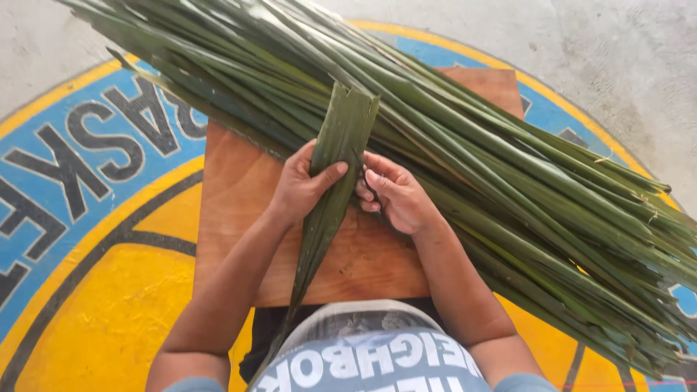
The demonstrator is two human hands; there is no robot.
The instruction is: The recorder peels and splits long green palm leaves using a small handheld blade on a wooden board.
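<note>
One cam only, head-worn, looking steeply down & slightly fwd over the person's own chest. Close range: forearms enter from bottom edge, left hand (303,190) & right hand (396,196) sit near frame centre. View faces a wooden board (232,196) on painted concrete floor (87,290); pile of long green leaves (465,145) runs diagonally top-left to bottom-right, cut off at both edges. No 2nd view, so no overlap to report.

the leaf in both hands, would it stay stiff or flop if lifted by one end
The leaf would probably bend: it is long, thin and tapers to a narrow tail. The fold along its length may stiffen the wide end. It looks light, since the left hand pinches it loosely.
</note>
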